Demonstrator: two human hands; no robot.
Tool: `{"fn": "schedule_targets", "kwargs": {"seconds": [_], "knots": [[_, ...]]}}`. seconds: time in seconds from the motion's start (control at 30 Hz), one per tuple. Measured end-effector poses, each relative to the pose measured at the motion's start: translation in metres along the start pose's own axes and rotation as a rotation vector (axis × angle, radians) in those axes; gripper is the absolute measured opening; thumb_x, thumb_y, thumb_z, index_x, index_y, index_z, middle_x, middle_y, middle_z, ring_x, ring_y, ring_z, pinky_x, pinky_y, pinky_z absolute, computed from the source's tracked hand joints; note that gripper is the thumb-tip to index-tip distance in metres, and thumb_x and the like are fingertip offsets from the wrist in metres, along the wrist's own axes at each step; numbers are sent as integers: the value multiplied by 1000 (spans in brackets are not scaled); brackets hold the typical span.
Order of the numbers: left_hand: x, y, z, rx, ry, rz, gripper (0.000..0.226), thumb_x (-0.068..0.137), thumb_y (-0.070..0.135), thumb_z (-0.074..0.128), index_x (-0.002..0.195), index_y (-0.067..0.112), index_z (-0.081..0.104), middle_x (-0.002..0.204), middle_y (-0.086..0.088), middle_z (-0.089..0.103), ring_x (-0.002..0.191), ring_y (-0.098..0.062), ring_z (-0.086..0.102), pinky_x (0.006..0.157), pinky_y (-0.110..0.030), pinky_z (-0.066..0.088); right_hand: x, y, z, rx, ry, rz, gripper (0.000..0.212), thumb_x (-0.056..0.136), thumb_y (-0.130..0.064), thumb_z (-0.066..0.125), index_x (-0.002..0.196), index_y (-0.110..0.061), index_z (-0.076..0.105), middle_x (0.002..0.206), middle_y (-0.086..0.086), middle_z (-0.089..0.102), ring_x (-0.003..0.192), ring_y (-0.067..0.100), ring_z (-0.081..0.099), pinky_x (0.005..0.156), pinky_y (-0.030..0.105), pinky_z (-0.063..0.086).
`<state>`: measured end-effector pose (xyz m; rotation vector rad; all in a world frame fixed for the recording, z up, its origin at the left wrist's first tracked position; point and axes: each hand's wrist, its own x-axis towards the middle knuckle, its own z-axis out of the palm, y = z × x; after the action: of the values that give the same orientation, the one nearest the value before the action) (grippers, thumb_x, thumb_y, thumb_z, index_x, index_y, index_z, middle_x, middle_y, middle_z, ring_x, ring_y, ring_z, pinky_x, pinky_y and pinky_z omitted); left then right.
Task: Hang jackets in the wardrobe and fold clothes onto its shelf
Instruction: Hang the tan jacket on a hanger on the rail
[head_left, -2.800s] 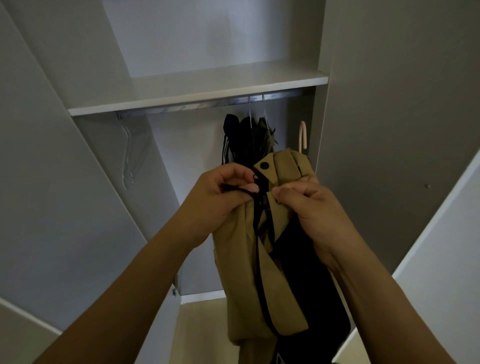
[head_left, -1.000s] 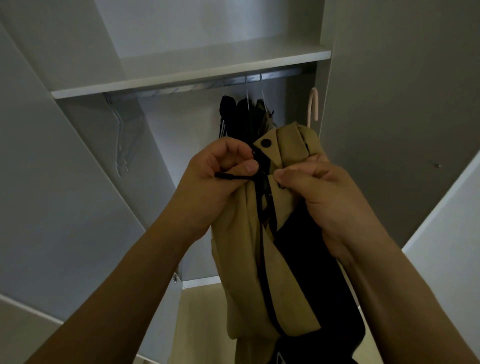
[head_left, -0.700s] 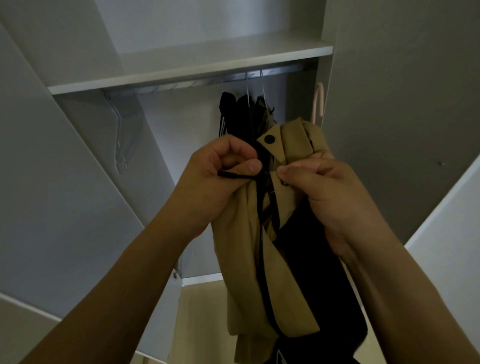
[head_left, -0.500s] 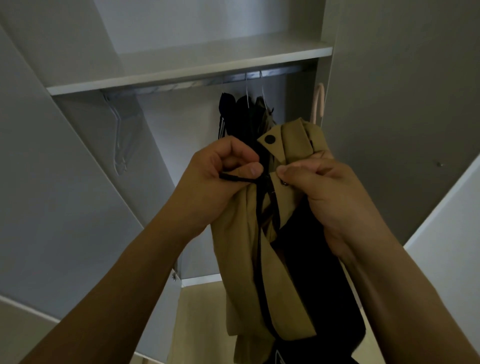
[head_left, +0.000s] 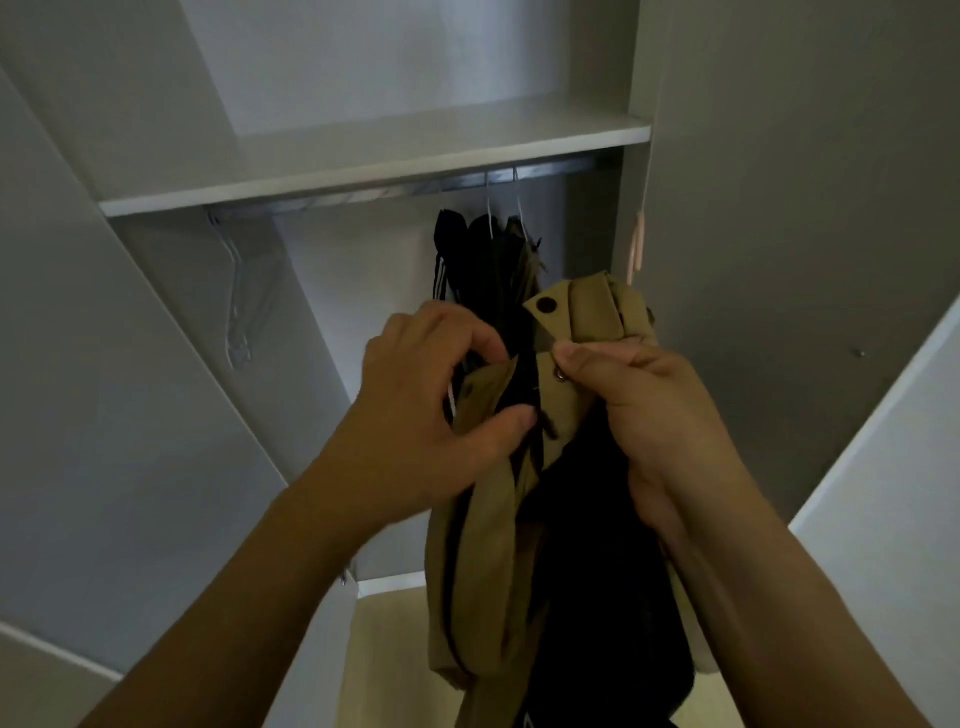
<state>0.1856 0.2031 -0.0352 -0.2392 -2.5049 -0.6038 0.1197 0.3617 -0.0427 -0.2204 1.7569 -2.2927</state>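
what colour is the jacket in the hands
Tan jacket with a black lining, seen in the head view.

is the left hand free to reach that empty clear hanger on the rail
Probably not yet: the left hand pinches the tan jacket. The clear hanger hangs apart to the left with nothing in front, so once it lets go, the way looks open.

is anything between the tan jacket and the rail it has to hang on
No solid obstacle shows. The tan jacket, held by the left hand and right hand, sits below the rail. Dark clothes already hang directly behind it; the rail to their left is free except for an empty hanger.
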Motion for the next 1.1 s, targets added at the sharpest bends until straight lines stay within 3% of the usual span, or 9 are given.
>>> {"fn": "schedule_targets", "kwargs": {"seconds": [0.17,0.3,0.43,0.57,0.67,0.73,0.87,1.0,1.1], "knots": [[0,11,5,217,-98,20,41,88,60,46,89,21,57,74,9,55,63,-9,49,61,-26,38,2,-6,-4,59,-101,111,24,89,-16,64,69,-10,76,84,17,74,81,28,72,74,36,59],[1,9,12,211,-55,69,24,98,20,50,86,5,64,72,-4,60,63,-14,51,63,-22,33,3,-3,-7,29,-159,146,25,90,-16,63,70,-8,75,86,18,74,81,27,71,77,35,59],[1,7,18,296,29,142,17,90,11,59,77,3,66,65,-7,61,55,-20,55,61,-25,39,5,-4,-12,-36,-233,144,15,88,-10,64,80,-2,73,87,17,73,82,26,70,78,34,57],[-2,9,20,439,63,235,29,95,21,45,75,9,62,65,-4,57,55,-20,49,58,-30,36,5,-2,-9,-50,-133,91,17,87,-3,63,73,-7,73,75,11,72,70,18,69,61,25,58],[-2,9,22,587,68,298,22,92,17,49,72,13,57,64,-1,52,58,-18,43,64,-29,23,9,2,-1,35,5,108,21,84,-2,68,65,-11,73,69,9,72,61,14,69,50,22,54],[0,11,21,681,29,326,17,86,15,57,70,13,56,62,-2,50,58,-20,43,62,-31,26,12,6,7,56,82,121,11,82,-4,72,73,-9,72,74,12,71,60,15,68,46,21,51],[3,15,15,825,-50,319,20,79,17,69,64,14,57,55,-2,49,53,-19,43,59,-30,28,20,6,17,80,139,124,6,81,-5,73,78,-8,69,79,11,70,57,11,68,45,19,50],[4,19,13,799,-111,397,17,79,14,48,67,14,61,59,-2,55,55,-20,49,60,-30,35,26,8,22,57,169,98,10,82,-5,73,90,-3,68,87,14,70,75,21,68,53,24,53],[2,17,12,754,-170,455,13,76,17,53,64,17,58,57,2,53,53,-17,47,59,-29,34,23,13,25,3,141,106,16,85,-5,70,98,3,68,93,20,68,81,28,67,58,27,55]]}}
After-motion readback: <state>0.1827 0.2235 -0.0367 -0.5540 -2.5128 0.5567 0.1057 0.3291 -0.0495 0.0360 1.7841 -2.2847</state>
